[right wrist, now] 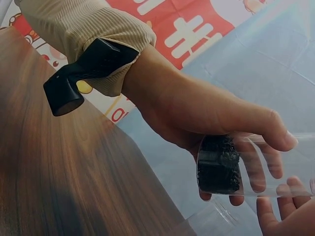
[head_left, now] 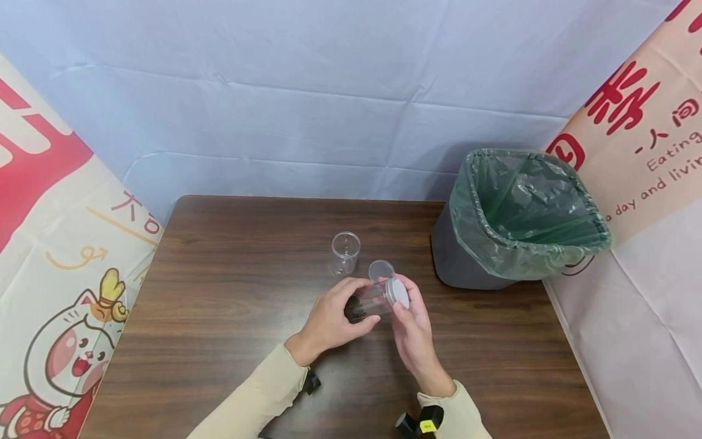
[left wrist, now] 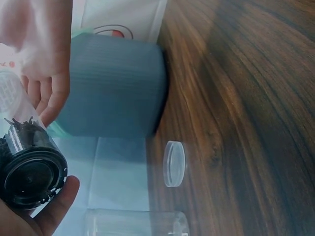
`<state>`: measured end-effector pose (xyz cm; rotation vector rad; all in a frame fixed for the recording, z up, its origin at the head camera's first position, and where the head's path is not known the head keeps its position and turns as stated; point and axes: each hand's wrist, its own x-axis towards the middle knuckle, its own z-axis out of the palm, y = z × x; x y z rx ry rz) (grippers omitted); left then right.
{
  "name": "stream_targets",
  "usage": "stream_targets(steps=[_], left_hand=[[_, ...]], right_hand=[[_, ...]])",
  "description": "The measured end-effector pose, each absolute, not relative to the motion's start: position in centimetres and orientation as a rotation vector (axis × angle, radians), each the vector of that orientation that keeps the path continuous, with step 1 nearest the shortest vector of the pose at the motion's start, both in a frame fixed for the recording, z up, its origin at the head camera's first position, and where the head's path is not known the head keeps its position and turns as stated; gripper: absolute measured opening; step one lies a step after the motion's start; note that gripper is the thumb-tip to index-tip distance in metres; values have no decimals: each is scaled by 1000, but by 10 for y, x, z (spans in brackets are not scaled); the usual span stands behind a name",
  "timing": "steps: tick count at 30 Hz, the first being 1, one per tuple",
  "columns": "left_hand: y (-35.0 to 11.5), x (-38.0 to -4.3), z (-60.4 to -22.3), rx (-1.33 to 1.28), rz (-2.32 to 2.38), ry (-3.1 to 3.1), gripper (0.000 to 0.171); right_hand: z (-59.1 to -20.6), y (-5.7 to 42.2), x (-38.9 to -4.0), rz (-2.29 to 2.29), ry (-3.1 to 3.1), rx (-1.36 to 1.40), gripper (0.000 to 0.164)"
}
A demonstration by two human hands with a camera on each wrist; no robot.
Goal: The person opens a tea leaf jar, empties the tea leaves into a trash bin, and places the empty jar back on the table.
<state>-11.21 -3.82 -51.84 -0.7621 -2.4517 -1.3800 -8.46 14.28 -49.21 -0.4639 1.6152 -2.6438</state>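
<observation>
My left hand [head_left: 329, 314] grips a clear plastic jar [head_left: 373, 299] round its body near the base. The jar lies tipped on its side above the table, its lidded end toward the right. Dark, dry bits like tea leaves [right wrist: 220, 164] are gathered at its bottom end. My right hand [head_left: 414, 338] holds the jar's whitish lid [head_left: 400, 292] between thumb and fingers, and the lid sits on the mouth. Just beyond the hands stands a second clear jar [head_left: 345, 256] without a lid. A loose clear lid [left wrist: 174, 163] lies on the table beside it.
A grey bin [head_left: 460, 250] with a green bag liner [head_left: 526, 207] stands at the back right of the brown wooden table [head_left: 230, 268]. Pale cloth [head_left: 274, 122] hangs behind the table, and printed banners [head_left: 71, 292] hang at both sides.
</observation>
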Motion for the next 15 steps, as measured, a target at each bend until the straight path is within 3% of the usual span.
stream_targets(steps=[7,15], left_hand=[[-38,-112,-518,-765,-1385,-2447,56],[-39,-112,-519,-758,-1389,-2461,57]], right_hand=[[-493,144,-84,-2638,1578,-512,50],[-496,142,-85,-2654,1655,-411,46]])
